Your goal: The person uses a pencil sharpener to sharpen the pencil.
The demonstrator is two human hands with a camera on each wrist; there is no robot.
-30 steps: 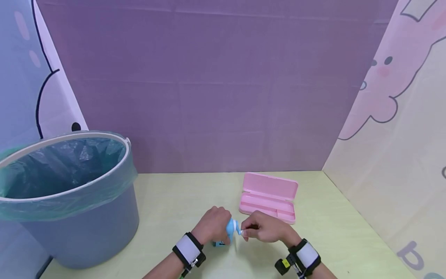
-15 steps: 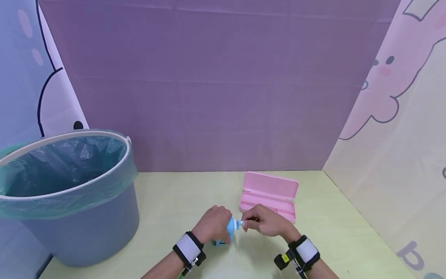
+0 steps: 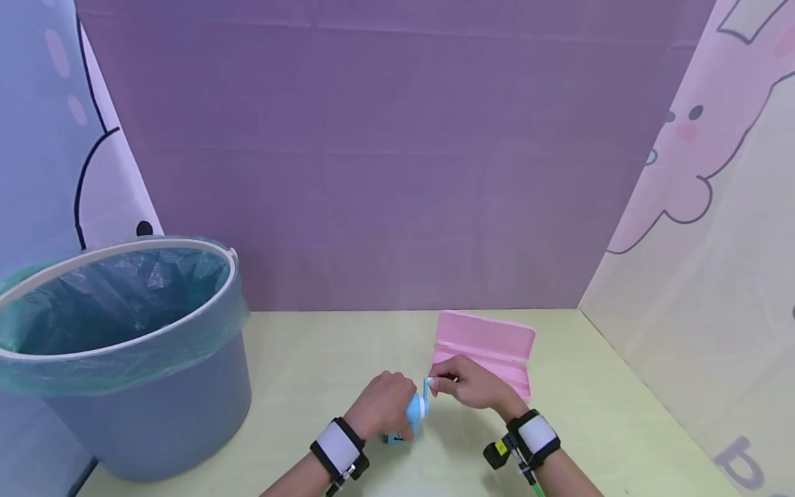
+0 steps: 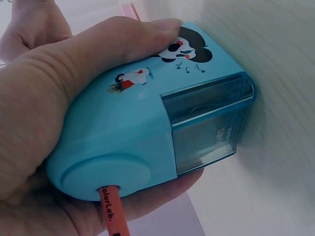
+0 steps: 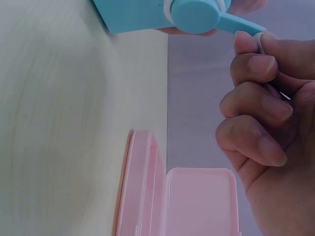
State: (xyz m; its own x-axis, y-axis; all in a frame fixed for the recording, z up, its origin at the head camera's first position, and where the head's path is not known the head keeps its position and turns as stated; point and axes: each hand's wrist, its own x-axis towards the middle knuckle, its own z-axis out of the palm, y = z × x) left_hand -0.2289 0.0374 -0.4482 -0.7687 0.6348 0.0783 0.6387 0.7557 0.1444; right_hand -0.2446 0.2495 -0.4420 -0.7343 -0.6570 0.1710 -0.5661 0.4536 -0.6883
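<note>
The right hand (image 5: 275,113) pinches the crank's white knob (image 5: 260,44), other fingers curled; the left hand (image 4: 39,113) wraps the blue sharpener (image 4: 133,113), near the open pink case (image 3: 484,335). A slack left grip could let the sharpener twist; jerky cranking might snap the red pencil (image 4: 113,211). Its tip is hidden inside, its far end cut off; table (image 3: 310,359) contact is unclear.

I read "ColorLab." on the red pencil (image 4: 114,212) in my blue sharpener (image 4: 125,130). Tiny music notes (image 4: 190,67) on its side w/ the cartoons. Lettering on its clear drawer (image 4: 204,145): too blurry. Wall (image 3: 689,317) on my R: 1 lg. letter (image 3: 742,461), P or d, can't tell.
</note>
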